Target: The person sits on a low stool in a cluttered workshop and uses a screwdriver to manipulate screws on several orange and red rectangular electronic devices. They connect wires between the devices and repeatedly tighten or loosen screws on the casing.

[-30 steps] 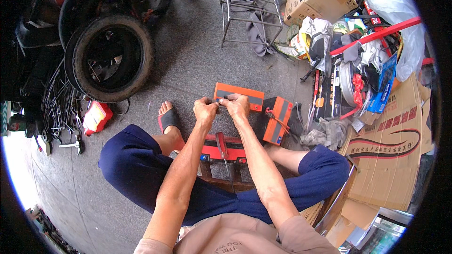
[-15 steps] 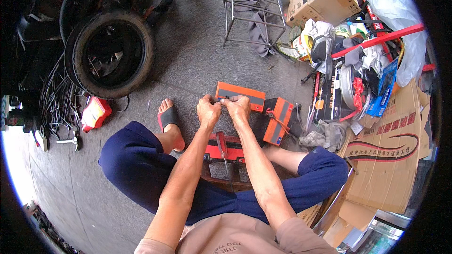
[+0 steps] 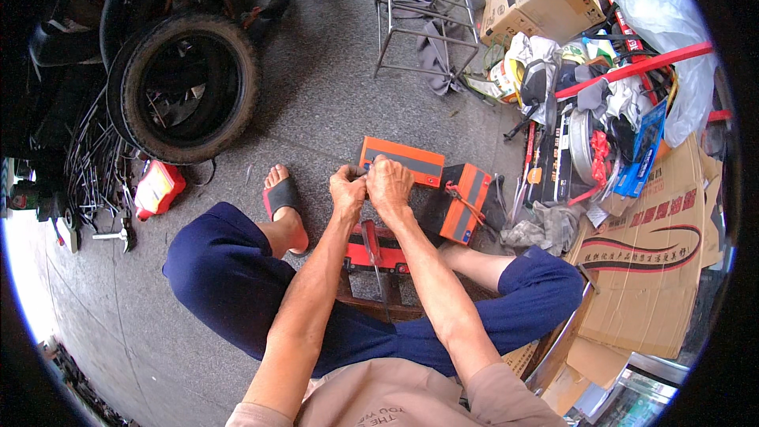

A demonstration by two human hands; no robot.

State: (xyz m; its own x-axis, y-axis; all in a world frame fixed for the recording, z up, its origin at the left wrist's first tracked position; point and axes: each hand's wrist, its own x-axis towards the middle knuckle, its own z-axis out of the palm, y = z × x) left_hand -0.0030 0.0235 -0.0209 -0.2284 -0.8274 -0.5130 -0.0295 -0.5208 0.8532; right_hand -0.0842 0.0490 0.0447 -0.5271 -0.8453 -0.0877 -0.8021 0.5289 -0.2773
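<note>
Both hands are together at the near left end of an orange block with a grey stripe (image 3: 411,163). My left hand (image 3: 347,191) is closed in a pinch. Beside it my right hand (image 3: 389,186) has its fingers curled and closed too. Whatever small thing is between the fingertips is too hidden to name. A second orange-and-grey block (image 3: 468,204), with red leads on it, stands to the right. Below my wrists sits a red block with black edges (image 3: 364,256). A screwdriver with a clear reddish handle (image 3: 370,242) leans across it, its shaft pointing toward me.
Tyres (image 3: 245,87) are stacked at the far left, above a red-and-white container (image 3: 160,188) and a hammer (image 3: 122,235). A metal frame stool (image 3: 427,24) stands ahead. Cardboard (image 3: 644,269), a carton (image 3: 541,0) and heaped clutter fill the right side. My legs are bent on both sides.
My right hand has turned and shifted slightly left, its fingers curling more tightly. My left hand has moved a little nearer to me. The blocks have not moved.
</note>
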